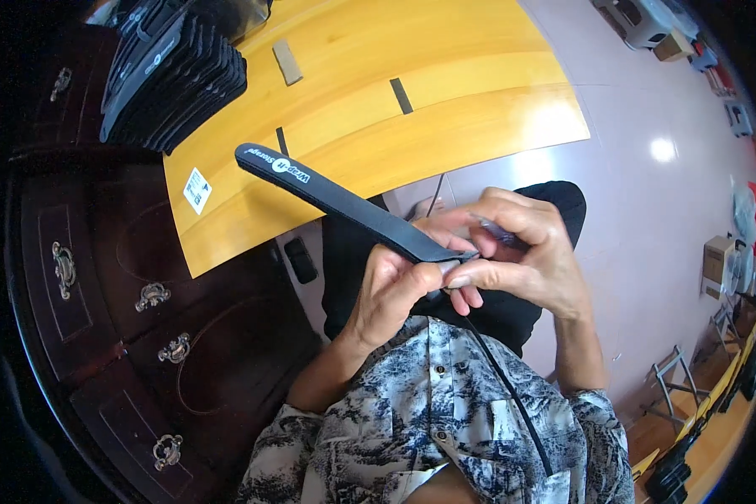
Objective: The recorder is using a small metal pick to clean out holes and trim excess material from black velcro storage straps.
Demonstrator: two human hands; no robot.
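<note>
A long black strap (pixel 336 202) with a rounded far end and white printing slants up to the left, over the table's near edge. My left hand (pixel 395 294) is closed around its near end, the thumb pressed on top. My right hand (pixel 521 260) is closed at the same end, its thumb and fingertips pinching there. Something dark and shiny (pixel 502 233), partly blurred, shows between the right hand's fingers; I cannot make out its kind. A narrow black strip (pixel 512 391) runs from below the hands down across my patterned shirt. Where it joins the strap is hidden by the fingers.
On the yellow wooden table (pixel 479 50) stands a stack of black straps (pixel 176 76) at the far left. A brown strip (pixel 286 63), a dark strip (pixel 401 96) and a white label (pixel 196 191) lie there too. Dark drawers (pixel 151 294) line the left side.
</note>
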